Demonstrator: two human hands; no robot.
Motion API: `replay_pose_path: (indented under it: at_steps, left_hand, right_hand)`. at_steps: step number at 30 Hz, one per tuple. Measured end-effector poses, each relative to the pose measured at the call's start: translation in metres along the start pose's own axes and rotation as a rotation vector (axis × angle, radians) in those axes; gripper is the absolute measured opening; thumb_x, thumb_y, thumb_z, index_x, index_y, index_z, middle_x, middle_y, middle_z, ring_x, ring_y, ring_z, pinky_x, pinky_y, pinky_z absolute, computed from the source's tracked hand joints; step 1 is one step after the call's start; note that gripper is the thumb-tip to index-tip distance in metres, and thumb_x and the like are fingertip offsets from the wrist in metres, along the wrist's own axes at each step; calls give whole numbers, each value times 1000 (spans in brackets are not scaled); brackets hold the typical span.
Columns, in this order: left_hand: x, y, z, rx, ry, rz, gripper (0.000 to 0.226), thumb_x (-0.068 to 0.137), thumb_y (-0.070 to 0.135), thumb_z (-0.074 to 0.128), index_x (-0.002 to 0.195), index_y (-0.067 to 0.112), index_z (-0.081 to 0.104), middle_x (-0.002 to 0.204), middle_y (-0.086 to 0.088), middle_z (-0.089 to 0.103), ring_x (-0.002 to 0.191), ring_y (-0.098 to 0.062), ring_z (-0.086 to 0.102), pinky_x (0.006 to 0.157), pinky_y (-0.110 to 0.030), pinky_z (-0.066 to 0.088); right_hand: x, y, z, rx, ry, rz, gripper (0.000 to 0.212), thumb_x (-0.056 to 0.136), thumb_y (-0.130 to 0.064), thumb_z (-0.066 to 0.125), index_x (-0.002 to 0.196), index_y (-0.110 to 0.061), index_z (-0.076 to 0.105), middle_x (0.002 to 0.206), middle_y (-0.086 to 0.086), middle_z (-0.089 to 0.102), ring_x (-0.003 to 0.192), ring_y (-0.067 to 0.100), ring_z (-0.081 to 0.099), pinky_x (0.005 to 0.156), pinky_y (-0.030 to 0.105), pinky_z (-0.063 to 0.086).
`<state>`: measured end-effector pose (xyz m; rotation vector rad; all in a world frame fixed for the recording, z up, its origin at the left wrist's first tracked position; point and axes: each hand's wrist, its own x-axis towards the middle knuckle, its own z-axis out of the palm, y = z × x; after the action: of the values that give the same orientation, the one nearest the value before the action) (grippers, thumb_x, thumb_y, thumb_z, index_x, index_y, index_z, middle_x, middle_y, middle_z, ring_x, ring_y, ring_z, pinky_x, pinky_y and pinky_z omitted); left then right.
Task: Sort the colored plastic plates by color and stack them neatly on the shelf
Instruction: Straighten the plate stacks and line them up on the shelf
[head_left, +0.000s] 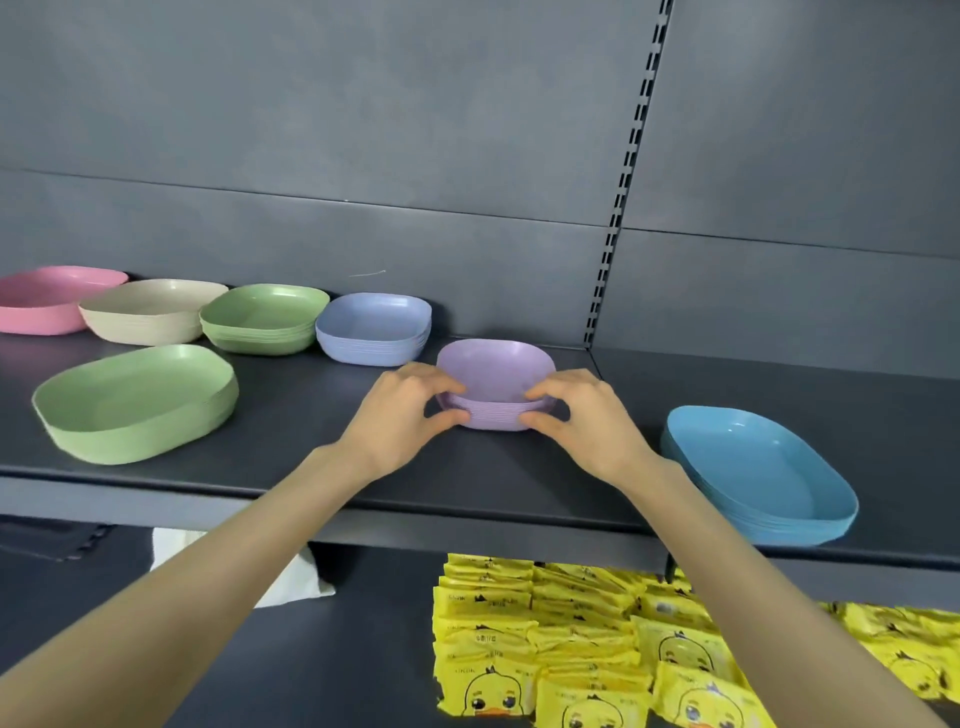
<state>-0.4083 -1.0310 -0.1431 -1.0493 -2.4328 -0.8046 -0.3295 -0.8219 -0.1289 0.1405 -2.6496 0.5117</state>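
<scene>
A stack of purple plates (493, 371) sits mid-shelf, to the right of the back row. My left hand (402, 413) pinches its near left rim, thumb below and fingers on top. My right hand (582, 415) pinches the near right rim the same way. Along the back stand stacks of pink plates (47, 301), beige plates (150, 309), small green plates (262, 319) and pale blue plates (371, 327). A stack of larger green plates (132, 402) lies front left, and a stack of larger bright blue plates (753, 473) front right.
The dark shelf (291, 447) has a raised front lip, a grey back panel and a slotted upright (618, 208) behind the purple stack. Below, yellow duck-print packets (571, 639) fill the lower shelf beside a white cloth (296, 577).
</scene>
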Motion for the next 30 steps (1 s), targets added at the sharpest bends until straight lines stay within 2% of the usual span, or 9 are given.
replay_pose_path:
  at_steps: [2,4,8,13,19,21,23,24,30]
  left_hand:
    - [5,-6,4,-13,17,12,23,79,26,74,96,11,71,91,-2,70,89,-23,60,80,-34,47]
    - [11,-10,7,-28,32,13,22,80,26,73,96,11,71,91,-1,69,89,-21,58,80,-34,47]
    - [26,-20,13,-45,42,4,21,82,24,71,98,10,70,93,-1,69,89,-20,60,79,-37,48]
    - [49,-34,19,-51,78,-6,21,82,19,71,99,6,70,92,-4,69,85,-21,59,80,-34,47]
    - [71,-54,24,51,110,70,17,82,19,71,91,5,71,85,-7,71,79,-30,59,73,-34,45]
    - [78,-59,24,124,92,95,17,84,19,69,88,3,70,85,-8,71,77,-33,57,80,-33,41]
    - [82,-66,26,165,78,109,15,86,19,66,89,5,69,89,-6,71,82,-30,60,101,-33,34]
    - [83,-68,27,171,87,112,14,86,19,65,90,5,69,90,-5,71,85,-28,61,105,-32,28]
    - [89,-76,30,175,108,104,14,86,20,65,89,6,68,88,-3,70,80,-24,58,108,-28,23]
  right_hand:
    - [4,2,1,6,12,-8,21,84,-26,69,101,-13,71,100,-1,68,100,18,53,83,30,44]
    - [10,5,2,3,11,-4,19,84,-27,69,96,-12,71,95,-1,68,97,18,54,82,34,46]
    - [28,10,10,-19,-7,50,21,88,-29,65,101,-14,69,103,-1,67,103,19,53,84,35,45]
    - [55,15,17,-25,-31,141,21,87,-33,64,100,-17,69,109,1,64,100,22,54,75,30,40]
    - [81,20,28,21,-42,190,22,86,-31,66,101,-16,70,115,3,65,105,24,57,88,39,47]
    - [88,21,32,27,-42,195,22,85,-31,67,101,-16,70,115,3,65,105,24,57,89,41,47]
    - [93,23,34,33,-46,204,21,86,-31,67,100,-16,70,115,4,65,105,23,56,90,41,47]
    - [95,25,35,37,-46,204,20,86,-30,66,100,-16,70,114,4,65,105,23,56,90,42,47]
    - [99,28,45,42,11,172,19,86,-27,67,100,-15,69,108,3,65,100,21,57,87,38,47]
